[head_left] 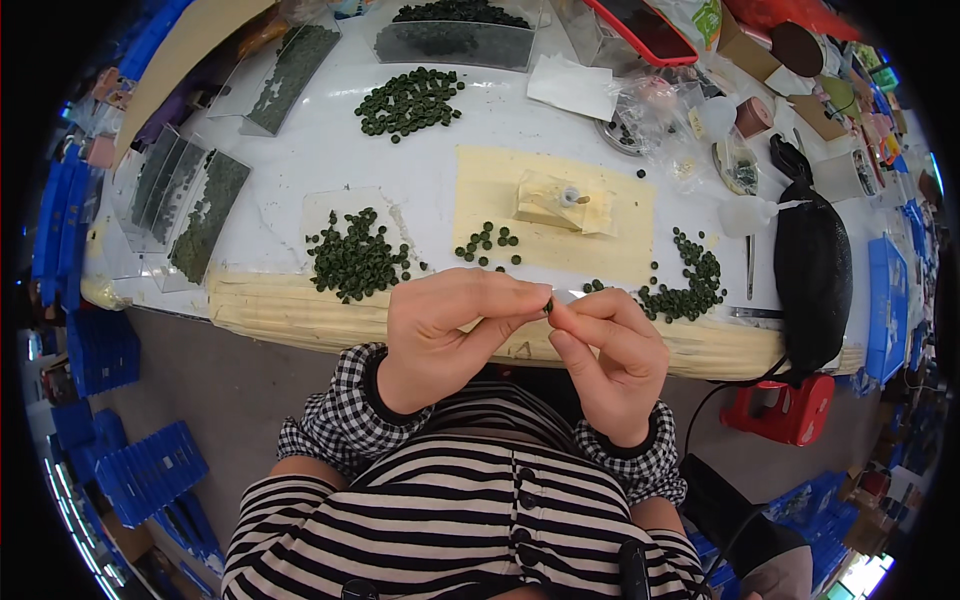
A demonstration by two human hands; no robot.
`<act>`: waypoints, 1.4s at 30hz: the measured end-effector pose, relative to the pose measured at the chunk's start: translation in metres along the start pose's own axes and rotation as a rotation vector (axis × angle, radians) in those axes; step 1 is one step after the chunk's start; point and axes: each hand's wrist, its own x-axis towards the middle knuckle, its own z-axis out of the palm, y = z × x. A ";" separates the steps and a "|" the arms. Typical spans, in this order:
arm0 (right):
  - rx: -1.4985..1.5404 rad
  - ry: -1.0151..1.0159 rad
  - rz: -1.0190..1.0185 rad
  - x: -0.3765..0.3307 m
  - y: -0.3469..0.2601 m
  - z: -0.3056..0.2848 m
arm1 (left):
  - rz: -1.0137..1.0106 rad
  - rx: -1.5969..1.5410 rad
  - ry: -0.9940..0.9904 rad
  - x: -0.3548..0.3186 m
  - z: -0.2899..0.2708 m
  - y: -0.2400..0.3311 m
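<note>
Close to the table's front edge, my left hand (pixel 450 325) and my right hand (pixel 612 365) meet fingertip to fingertip. Between the pinched thumbs and forefingers sits a small dark green round piece (pixel 548 306), mostly covered by the fingers. Beyond the hands, a few similar button-like round pieces (pixel 487 241) lie loose. A larger heap (pixel 358 258) is to the left, and a curved scatter of them (pixel 692 283) lies to the right. A block wrapped in yellowish tape (pixel 560 205), with a small pale fitting on top, stands on a cream sheet (pixel 480 180).
Clear trays (pixel 455 45) of green pieces stand at the back and left, near another heap (pixel 408 104). At the right are a black bag-like bundle (pixel 812 270), tweezers (pixel 750 268), a squeeze bottle (pixel 745 215), plastic bags and a red-cased phone (pixel 645 30). Yellowish padding (pixel 290 305) lines the front edge.
</note>
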 end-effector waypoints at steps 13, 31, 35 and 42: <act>-0.170 0.071 -0.133 0.001 -0.005 0.005 | -0.182 -0.336 -0.042 0.001 0.001 -0.005; -0.205 0.077 -0.176 0.001 -0.001 0.007 | -0.195 -0.403 -0.003 -0.003 0.004 -0.007; -0.182 0.076 -0.140 0.000 -0.003 0.008 | -0.113 -0.294 -0.010 0.000 0.004 -0.006; -0.182 0.062 -0.138 0.001 -0.002 0.007 | -0.210 -0.376 -0.018 -0.001 0.001 -0.006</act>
